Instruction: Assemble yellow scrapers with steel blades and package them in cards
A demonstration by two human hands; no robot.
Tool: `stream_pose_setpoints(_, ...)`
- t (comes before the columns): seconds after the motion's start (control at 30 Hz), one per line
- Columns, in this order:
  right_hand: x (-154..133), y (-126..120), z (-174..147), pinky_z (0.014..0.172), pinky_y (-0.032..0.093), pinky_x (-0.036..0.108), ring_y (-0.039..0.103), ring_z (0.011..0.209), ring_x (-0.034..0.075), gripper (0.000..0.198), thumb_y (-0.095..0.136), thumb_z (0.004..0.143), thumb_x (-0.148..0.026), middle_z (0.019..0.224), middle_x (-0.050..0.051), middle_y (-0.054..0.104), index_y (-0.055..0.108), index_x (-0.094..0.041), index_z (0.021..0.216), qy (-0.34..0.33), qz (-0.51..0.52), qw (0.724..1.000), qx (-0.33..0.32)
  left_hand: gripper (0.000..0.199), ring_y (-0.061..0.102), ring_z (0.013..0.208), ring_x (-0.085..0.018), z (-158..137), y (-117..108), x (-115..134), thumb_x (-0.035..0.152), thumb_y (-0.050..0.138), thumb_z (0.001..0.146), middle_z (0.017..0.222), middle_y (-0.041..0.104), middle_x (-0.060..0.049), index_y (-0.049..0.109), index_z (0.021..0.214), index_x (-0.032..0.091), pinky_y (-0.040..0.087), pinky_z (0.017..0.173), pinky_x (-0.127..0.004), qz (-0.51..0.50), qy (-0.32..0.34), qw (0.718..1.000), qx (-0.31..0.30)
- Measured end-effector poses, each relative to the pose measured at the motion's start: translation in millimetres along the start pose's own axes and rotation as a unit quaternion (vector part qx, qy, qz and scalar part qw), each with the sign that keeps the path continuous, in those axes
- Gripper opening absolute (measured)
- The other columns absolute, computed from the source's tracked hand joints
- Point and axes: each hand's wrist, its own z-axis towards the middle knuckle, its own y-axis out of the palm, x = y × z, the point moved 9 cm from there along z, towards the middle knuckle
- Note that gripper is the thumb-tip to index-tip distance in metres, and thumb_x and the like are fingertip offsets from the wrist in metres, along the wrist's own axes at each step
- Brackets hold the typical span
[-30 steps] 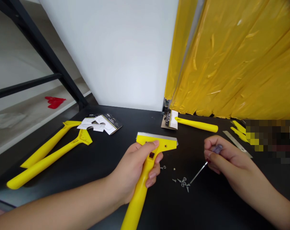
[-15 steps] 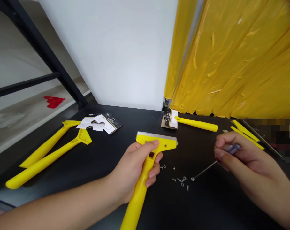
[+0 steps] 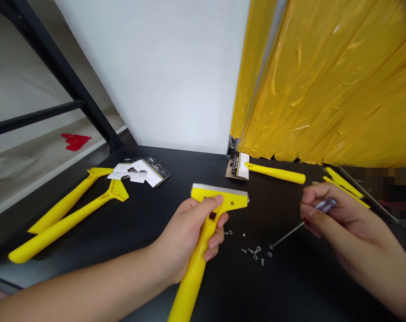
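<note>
The left hand (image 3: 189, 239) is clamped around the yellow scraper (image 3: 208, 232) on the bench (image 3: 149, 223); the right hand (image 3: 337, 223) pinches a small screwdriver (image 3: 302, 226) beside loose screws (image 3: 256, 255).

Scraper (image 3: 208, 210) mid-table (image 3: 149, 223), blade end toward the wall, handle toward the near edge, left hand (image 3: 186, 243) around it. Screws (image 3: 256, 255) loose on the table just right of it. Right hand (image 3: 337, 223) further right with a screwdriver (image 3: 297, 228), tip down by the screws. Two handles (image 3: 69, 214) side by side near the left edge; cards (image 3: 141, 172) behind them. Another scraper (image 3: 273, 173) at the back edge, by the curtain (image 3: 323, 89).
</note>
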Motion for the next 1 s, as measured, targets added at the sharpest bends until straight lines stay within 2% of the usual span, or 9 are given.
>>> stream_pose_setpoints(0.17,-6,0,-1,0.066,0.048,0.03,0.056,0.077,0.019,0.024,0.073,0.102,-0.056,0.089,0.0,0.062,0.067,-0.033,0.105,-0.045,-0.044,0.998,0.004,0.042,0.037,0.037,-0.007,0,0,0,0.041,0.063,0.106,0.048,0.049,0.004,0.061,0.072,0.018,0.033,0.037,-0.016,0.004,0.001,1.0,-0.003)
stream_pose_setpoints(0.47,-12,4,-2,0.067,0.049,0.029,0.057,0.078,0.02,0.016,0.07,0.105,-0.049,0.088,0.0,0.064,0.067,-0.033,0.105,-0.064,-0.078,0.995,-0.013,0.04,0.036,0.037,-0.007,1,-1,-1,0.04,0.065,0.105,0.049,0.049,0.004,0.06,0.072,0.019,0.032,0.037,-0.016,0.006,-0.002,1.0,0.004)
stream_pose_setpoints(0.57,-15,5,-4,0.066,0.05,0.03,0.058,0.076,0.021,0.016,0.071,0.103,-0.049,0.087,0.001,0.064,0.068,-0.033,0.103,-0.062,-0.078,0.995,-0.01,0.039,0.036,0.037,-0.007,1,-1,-1,0.041,0.065,0.105,0.049,0.049,0.005,0.06,0.073,0.019,0.031,0.037,-0.016,0.007,-0.002,1.0,0.005)
stream_pose_setpoints(0.77,-24,4,7,0.068,0.056,0.037,0.061,0.072,0.024,0.034,0.082,0.087,-0.059,0.076,0.001,0.061,0.067,-0.031,0.097,-0.015,-0.039,0.999,0.031,0.039,0.035,0.037,-0.007,1,-2,-2,0.041,0.064,0.105,0.048,0.048,0.005,0.06,0.073,0.019,0.031,0.037,-0.016,0.012,-0.004,1.0,0.003)
stream_pose_setpoints(1.0,-22,4,4,0.064,0.056,0.036,0.061,0.07,0.024,0.031,0.08,0.089,-0.059,0.075,0.001,0.06,0.068,-0.031,0.097,-0.014,-0.03,0.999,0.037,0.04,0.036,0.037,-0.007,2,-2,-3,0.04,0.063,0.106,0.048,0.049,0.004,0.06,0.072,0.019,0.031,0.037,-0.016,0.015,-0.003,1.0,0.005)
